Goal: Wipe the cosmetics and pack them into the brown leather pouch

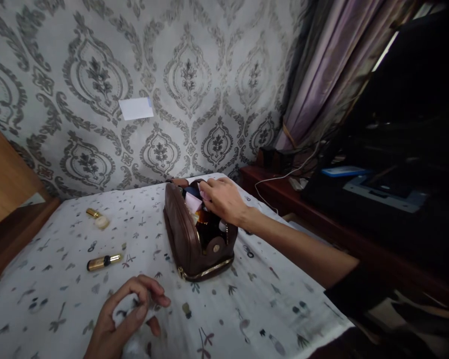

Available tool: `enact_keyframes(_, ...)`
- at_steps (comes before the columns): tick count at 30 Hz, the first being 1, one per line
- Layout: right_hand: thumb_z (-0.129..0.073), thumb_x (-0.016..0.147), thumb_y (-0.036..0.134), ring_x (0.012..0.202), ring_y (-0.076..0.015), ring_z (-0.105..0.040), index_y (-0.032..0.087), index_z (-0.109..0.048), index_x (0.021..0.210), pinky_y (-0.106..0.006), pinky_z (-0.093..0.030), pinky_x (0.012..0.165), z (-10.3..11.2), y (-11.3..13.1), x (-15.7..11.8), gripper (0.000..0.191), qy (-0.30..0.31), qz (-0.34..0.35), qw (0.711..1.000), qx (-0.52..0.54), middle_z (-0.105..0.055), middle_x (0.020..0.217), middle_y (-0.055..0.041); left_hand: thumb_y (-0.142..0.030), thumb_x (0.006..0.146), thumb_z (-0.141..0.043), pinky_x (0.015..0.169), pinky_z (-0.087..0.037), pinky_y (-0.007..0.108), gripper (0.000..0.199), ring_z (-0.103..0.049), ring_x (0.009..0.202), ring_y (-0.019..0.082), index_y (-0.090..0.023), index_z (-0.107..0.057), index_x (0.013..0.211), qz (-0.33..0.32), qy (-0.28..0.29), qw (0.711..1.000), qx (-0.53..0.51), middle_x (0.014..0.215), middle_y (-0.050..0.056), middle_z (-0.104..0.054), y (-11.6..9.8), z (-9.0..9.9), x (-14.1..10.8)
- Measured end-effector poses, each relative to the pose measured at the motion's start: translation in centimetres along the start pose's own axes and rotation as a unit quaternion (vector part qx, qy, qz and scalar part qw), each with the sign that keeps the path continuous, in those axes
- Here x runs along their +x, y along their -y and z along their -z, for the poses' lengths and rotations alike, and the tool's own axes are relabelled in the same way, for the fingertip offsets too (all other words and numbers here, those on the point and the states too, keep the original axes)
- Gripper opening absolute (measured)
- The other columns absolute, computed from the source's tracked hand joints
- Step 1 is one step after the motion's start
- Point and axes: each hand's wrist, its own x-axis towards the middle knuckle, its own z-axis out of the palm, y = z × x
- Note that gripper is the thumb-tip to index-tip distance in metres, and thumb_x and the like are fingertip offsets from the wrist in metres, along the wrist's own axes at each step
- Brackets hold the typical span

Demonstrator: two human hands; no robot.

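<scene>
Right hand point(226, 201) reaches into the unzipped brown bag point(178, 227); I cannot tell its grip. Left hand point(129, 306) curls loosely above the printed cloth point(262, 314), hold unclear.

- Centre: we see a smooth, leather-like bag point(183, 234) with a shiny metallic zip point(211, 270).
- Lower left: matt cloth sheet point(60, 284).
- Upper right: satiny fabric curtain point(322, 89).

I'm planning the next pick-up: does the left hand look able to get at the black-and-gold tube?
Probably yes: the tube lies uncovered on the cloth, close to the left hand, with nothing visible between them.
</scene>
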Motion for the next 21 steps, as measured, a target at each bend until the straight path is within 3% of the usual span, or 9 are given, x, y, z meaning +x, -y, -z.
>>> enact_keyframes(6, -0.05, 0.098, 0.016, 0.104, -0.0285, -0.063, 0.01, -0.061, 0.117, -0.04, -0.034, 0.089, -0.6, 0.3, 0.5, 0.023, 0.039, 0.008, 0.999, -0.024, -0.071, 0.112, -0.0169, -0.056, 0.068, -0.083, 0.053, -0.052, 0.027, 0.043, -0.064, 0.08, 0.025, -0.019, -0.06, 0.065, 0.037, 0.017, 0.999, -0.003, 0.084, 0.008, -0.061, -0.2, 0.2, -0.2)
enact_keyframes(9, -0.064, 0.091, 0.02, 0.113, -0.0311, -0.06, 0.011, -0.066, 0.112, -0.041, -0.034, 0.092, -0.6, 0.3, 0.3, 0.023, 0.068, 0.029, 0.997, -0.028, -0.07, 0.116, -0.0176, -0.054, 0.069, -0.083, 0.054, -0.052, 0.027, 0.041, -0.062, 0.08, 0.025, -0.02, -0.06, 0.065, 0.03, 0.034, 0.999, -0.005, 0.084, 0.008, -0.062, -0.2, 0.4, -0.3)
enact_keyframes(12, -0.064, 0.092, 0.026, 0.115, -0.0324, -0.058, 0.009, -0.07, 0.109, -0.041, -0.035, 0.092, -0.2, 0.4, 0.1, 0.024, 0.084, 0.043, 0.995, -0.021, -0.07, 0.116, -0.0182, -0.053, 0.071, -0.082, 0.055, -0.053, 0.027, 0.039, -0.061, 0.08, 0.024, -0.02, -0.061, 0.065, 0.024, 0.047, 0.999, -0.002, 0.084, 0.007, -0.062, 0.0, 0.5, -0.3)
enact_keyframes(18, -0.05, 0.101, 0.022, 0.106, -0.0253, -0.062, 0.011, -0.071, 0.107, -0.035, -0.036, 0.087, 0.2, -0.7, -0.2, 0.024, 0.078, 0.053, 0.996, 0.009, -0.071, 0.111, -0.014, -0.051, 0.076, -0.079, 0.056, -0.053, 0.026, 0.035, -0.061, 0.08, 0.023, -0.02, -0.063, 0.069, 0.006, 0.075, 0.997, -0.001, 0.086, 0.008, -0.062, 0.4, 0.8, -0.1)
enact_keyframes(21, -0.053, 0.1, 0.021, 0.104, -0.0238, -0.061, 0.011, -0.072, 0.102, -0.033, -0.035, 0.084, -0.1, -1.8, -0.5, 0.021, 0.048, 0.059, 0.997, 0.033, -0.072, 0.109, -0.0128, -0.049, 0.077, -0.078, 0.056, -0.053, 0.025, 0.033, -0.061, 0.08, 0.022, -0.02, -0.063, 0.07, 0.002, 0.079, 0.997, 0.001, 0.086, 0.007, -0.061, 0.5, 0.9, 0.0)
